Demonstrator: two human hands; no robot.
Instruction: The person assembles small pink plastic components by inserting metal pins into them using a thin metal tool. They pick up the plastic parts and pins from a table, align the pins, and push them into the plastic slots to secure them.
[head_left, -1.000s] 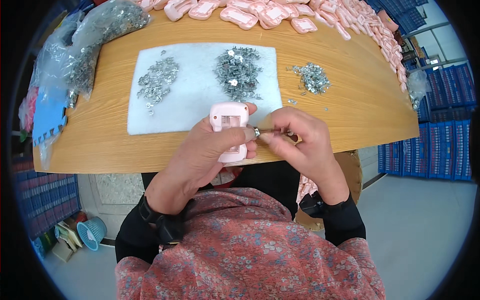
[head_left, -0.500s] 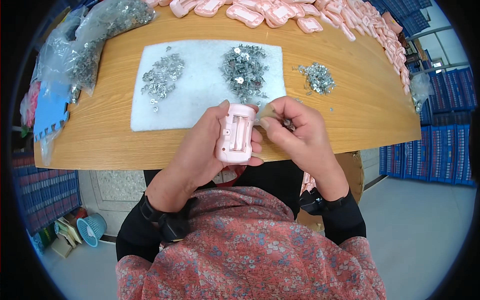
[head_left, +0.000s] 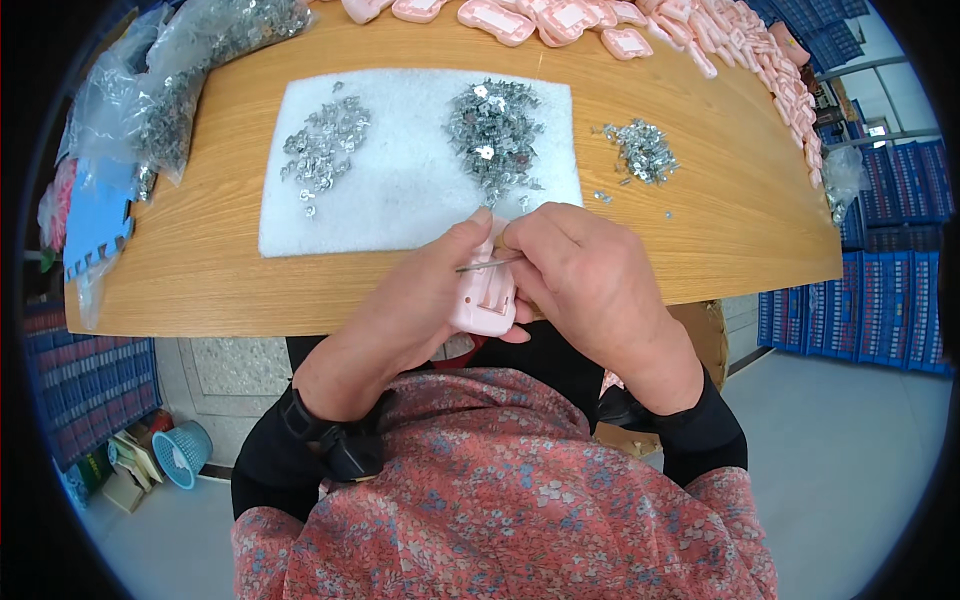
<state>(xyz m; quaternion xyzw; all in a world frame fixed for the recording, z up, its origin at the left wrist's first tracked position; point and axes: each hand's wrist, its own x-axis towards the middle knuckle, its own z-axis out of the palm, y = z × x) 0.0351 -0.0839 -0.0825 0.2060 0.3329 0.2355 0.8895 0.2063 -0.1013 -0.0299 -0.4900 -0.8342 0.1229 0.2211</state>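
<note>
My left hand (head_left: pixel 415 300) grips a small pink plastic case (head_left: pixel 483 296) from its left side, just off the near edge of the wooden table (head_left: pixel 720 220). My right hand (head_left: pixel 590 280) is closed over the case's upper right and pinches a thin metal piece (head_left: pixel 488 265) that lies across the case's top. Most of the case is hidden under both hands. A white foam pad (head_left: pixel 400 190) on the table, just beyond my hands, carries two heaps of small metal clips (head_left: pixel 492 130).
A third small heap of metal clips (head_left: pixel 640 150) lies on bare wood to the right of the pad. Many pink cases (head_left: pixel 620 30) line the far edge. Clear bags of metal parts (head_left: pixel 170 90) sit far left. Blue crates (head_left: pixel 870 250) stand at the right; a blue basket (head_left: pixel 182 452) is on the floor.
Both hands have drawn the pink case nearer to my body, off the table edge. My right hand has closed further over its top, and the thin metal piece now lies across it.
</note>
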